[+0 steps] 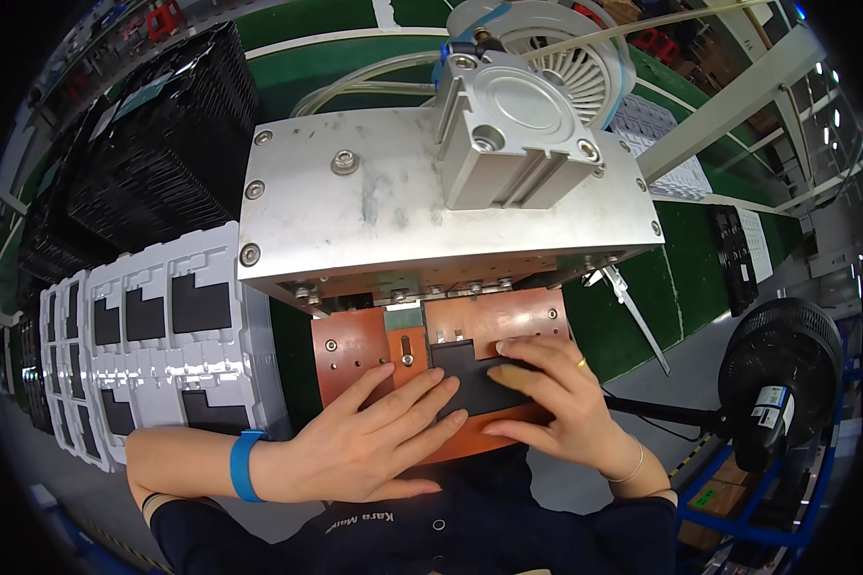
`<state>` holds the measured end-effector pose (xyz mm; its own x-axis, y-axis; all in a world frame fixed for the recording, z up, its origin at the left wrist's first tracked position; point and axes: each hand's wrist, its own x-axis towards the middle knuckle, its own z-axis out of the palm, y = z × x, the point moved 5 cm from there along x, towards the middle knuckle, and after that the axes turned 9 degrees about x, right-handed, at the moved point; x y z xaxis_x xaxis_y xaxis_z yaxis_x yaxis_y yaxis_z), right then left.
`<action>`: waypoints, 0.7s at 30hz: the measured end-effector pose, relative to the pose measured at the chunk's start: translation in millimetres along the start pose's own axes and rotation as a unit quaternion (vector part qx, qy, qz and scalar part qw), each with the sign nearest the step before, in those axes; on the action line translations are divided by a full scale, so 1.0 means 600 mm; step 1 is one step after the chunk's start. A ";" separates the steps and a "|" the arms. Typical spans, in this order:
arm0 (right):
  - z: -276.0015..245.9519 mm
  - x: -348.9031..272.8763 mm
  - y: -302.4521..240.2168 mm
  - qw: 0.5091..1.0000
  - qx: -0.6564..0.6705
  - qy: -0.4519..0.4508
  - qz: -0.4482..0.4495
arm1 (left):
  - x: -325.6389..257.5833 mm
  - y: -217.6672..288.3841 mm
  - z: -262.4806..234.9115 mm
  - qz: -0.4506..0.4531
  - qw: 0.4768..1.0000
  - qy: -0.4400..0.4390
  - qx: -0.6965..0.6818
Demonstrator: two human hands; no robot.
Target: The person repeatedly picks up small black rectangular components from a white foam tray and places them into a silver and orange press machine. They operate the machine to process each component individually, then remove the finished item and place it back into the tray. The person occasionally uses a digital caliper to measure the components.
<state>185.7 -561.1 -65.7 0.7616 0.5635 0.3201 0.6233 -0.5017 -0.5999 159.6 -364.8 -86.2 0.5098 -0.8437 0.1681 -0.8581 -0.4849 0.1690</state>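
The grey metal press [431, 206] overhangs the orange fixture plate [355, 350] at 12 o'clock, leaving little headroom. White trays [153, 355] crowd 9 o'clock. Left hand [364, 436] lies flat, ungripping; right hand [556, 398] presses fingertips on the black part [465, 369], centred on the plate.

Single head-worn fisheye view, aimed steeply down from close above. Centred on the metal press [451, 206] and the orange plate [508, 321] at frame middle. Both hands, left hand [369, 436] and right hand [547, 398], entering from the lower edge. Straight edges bent toward the rim. No second view present.
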 end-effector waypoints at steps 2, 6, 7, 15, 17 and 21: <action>0.006 -0.007 0.008 1.000 -0.014 -0.013 -0.014 | -0.001 -0.004 -0.001 -0.009 0.999 -0.010 -0.037; 0.003 0.024 0.029 1.000 0.013 -0.005 -0.016 | 0.004 -0.022 -0.004 -0.032 0.998 -0.017 -0.051; 0.001 0.035 0.035 1.000 0.015 0.007 -0.018 | 0.007 -0.031 -0.003 -0.035 0.998 -0.013 -0.050; 0.000 0.053 0.045 0.999 0.039 0.005 -0.029 | 0.011 -0.045 -0.001 -0.049 0.998 -0.008 -0.044; 0.000 0.053 0.045 0.999 0.043 0.002 -0.024 | 0.012 -0.044 0.000 -0.051 0.998 -0.007 -0.048; 0.001 0.051 0.048 0.999 0.048 0.000 -0.026 | 0.011 -0.044 0.001 -0.056 0.996 -0.002 -0.063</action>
<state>227.0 -557.8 -73.2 0.7284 0.5868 0.3537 0.6427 -0.4062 -0.6496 185.7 -357.7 -90.2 0.6014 -0.7871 0.1373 -0.7814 -0.5436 0.3065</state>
